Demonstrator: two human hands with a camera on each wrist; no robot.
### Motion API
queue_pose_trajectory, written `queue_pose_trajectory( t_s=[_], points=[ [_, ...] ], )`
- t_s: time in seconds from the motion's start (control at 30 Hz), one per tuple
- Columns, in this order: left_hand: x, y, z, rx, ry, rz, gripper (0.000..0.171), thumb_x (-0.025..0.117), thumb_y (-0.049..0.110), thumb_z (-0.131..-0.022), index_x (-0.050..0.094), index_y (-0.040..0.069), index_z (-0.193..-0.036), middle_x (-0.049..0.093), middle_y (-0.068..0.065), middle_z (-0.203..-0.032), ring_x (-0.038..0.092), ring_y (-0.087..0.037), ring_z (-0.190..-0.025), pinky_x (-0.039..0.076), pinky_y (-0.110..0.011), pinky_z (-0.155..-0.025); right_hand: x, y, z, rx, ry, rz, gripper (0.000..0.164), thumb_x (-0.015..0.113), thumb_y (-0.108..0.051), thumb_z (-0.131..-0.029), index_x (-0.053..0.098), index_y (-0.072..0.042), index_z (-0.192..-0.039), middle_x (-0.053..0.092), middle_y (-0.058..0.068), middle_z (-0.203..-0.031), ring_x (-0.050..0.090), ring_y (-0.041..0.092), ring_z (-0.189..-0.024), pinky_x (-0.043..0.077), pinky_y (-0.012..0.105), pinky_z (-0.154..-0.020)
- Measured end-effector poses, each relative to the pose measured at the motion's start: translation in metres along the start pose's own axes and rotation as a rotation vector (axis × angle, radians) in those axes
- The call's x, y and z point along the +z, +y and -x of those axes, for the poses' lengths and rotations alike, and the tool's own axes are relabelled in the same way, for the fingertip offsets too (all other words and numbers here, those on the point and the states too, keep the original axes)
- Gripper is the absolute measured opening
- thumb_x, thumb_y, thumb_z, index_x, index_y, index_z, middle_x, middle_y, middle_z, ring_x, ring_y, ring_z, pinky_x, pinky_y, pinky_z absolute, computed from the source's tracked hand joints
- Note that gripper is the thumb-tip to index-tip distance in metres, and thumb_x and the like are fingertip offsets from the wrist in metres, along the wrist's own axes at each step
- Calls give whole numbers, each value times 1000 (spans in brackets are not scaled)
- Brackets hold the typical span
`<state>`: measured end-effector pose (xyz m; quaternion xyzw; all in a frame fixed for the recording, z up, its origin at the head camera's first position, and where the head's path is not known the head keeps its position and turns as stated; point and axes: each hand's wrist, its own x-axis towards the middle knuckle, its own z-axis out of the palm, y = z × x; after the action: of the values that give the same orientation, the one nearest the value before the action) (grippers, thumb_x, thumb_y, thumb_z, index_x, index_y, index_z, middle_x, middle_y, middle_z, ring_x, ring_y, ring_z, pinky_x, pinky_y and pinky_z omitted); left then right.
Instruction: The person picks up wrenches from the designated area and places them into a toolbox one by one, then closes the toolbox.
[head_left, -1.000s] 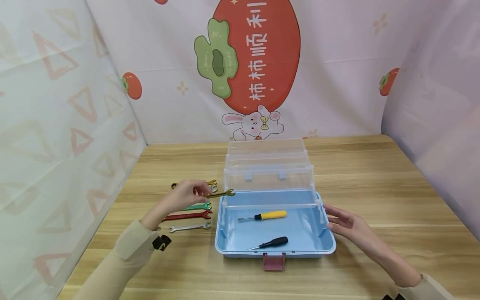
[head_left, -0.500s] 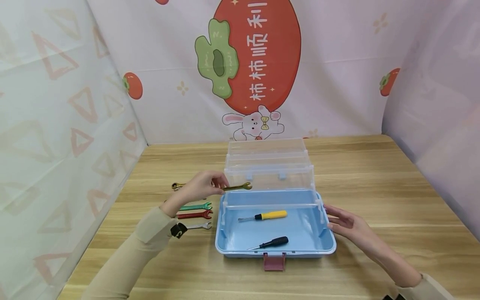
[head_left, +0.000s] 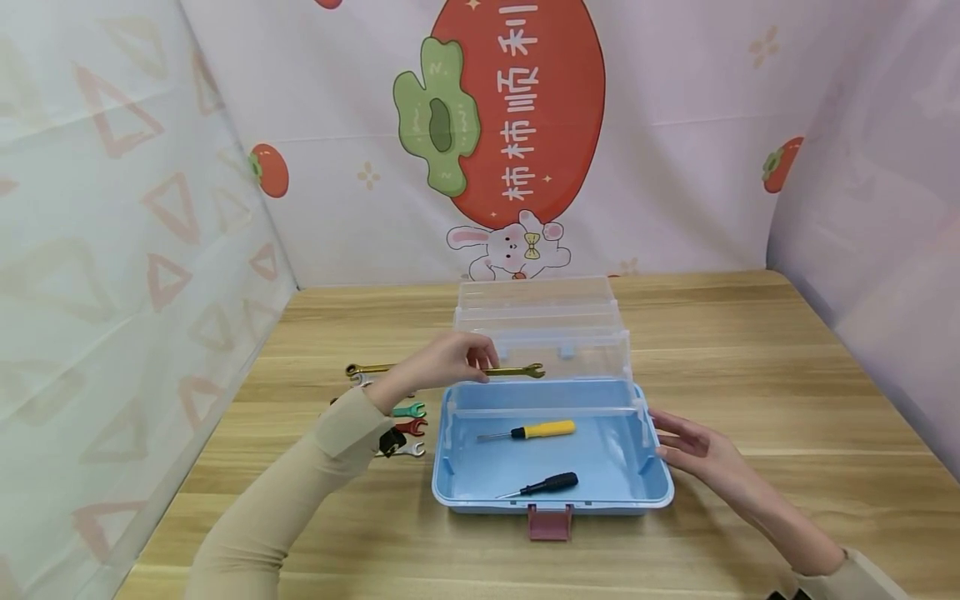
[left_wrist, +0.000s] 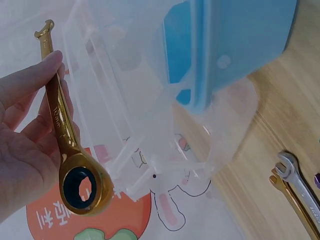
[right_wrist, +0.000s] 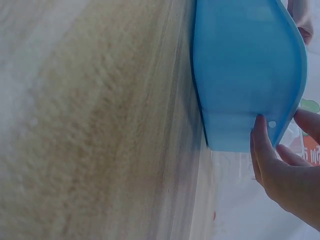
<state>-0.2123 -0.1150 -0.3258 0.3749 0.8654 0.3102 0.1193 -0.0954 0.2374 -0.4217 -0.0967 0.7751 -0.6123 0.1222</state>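
My left hand [head_left: 450,360] pinches the shaft of a gold ratcheting combination wrench [head_left: 516,372] above the back of a pale blue toolbox [head_left: 611,475]. In the left wrist view, the wrench's ring end [left_wrist: 87,187] with its dark insert faces the camera, and the thumb lies along the shaft near the open-jaw end. My right hand [head_left: 705,454] touches the right side of the box. Up close, its fingertips [right_wrist: 261,125] meet the outer wall and the thumb tip is right at the rim. Inside the box lie a yellow-handled screwdriver [head_left: 546,429] and a black-handled screwdriver [head_left: 557,483].
The toolbox's clear lid [head_left: 536,317] stands raised at the back. Left of the box lie a gold wrench [head_left: 363,368], a green wrench [head_left: 409,410], a red wrench [head_left: 412,427] and silver ones, partly behind the left arm. A dark pink latch [head_left: 550,523] hangs at the front.
The left hand has carried the gold wrench rightward and slightly back, from over the table at the box's left edge to above its rear. The right hand stays on the box's side.
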Motion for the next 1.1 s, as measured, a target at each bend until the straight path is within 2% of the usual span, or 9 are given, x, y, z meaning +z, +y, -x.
queue_pose_trajectory(
  t_s=[0.3, 0.63, 1.1],
  points=[
    [8, 15, -24, 71, -72, -67, 12, 67, -1, -74, 63, 6, -83, 61, -2, -74, 53, -9, -66, 45, -18, -60, -2, 0, 1, 42, 8, 18, 58, 55, -19, -87, 30, 2, -135, 31, 27, -134, 48, -9, -102, 42, 15, -80],
    [16, 25, -46, 59, -138, -147, 14, 69, 1, -73, 63, 8, -84, 61, 0, -75, 54, -9, -68, 45, -17, -62, -2, -1, 0, 54, -1, 18, 59, 55, -19, -88, 28, 2, -136, 32, 27, -134, 49, -8, -101, 41, 14, -80],
    [32, 35, -60, 10, -123, -262, 15, 69, 2, -74, 65, 8, -87, 62, -1, -77, 55, -9, -70, 44, -17, -63, 0, -1, 0, 31, 0, 13, 58, 55, -17, -88, 28, 3, -135, 32, 29, -133, 48, -9, -102, 42, 14, -80]
  ],
)
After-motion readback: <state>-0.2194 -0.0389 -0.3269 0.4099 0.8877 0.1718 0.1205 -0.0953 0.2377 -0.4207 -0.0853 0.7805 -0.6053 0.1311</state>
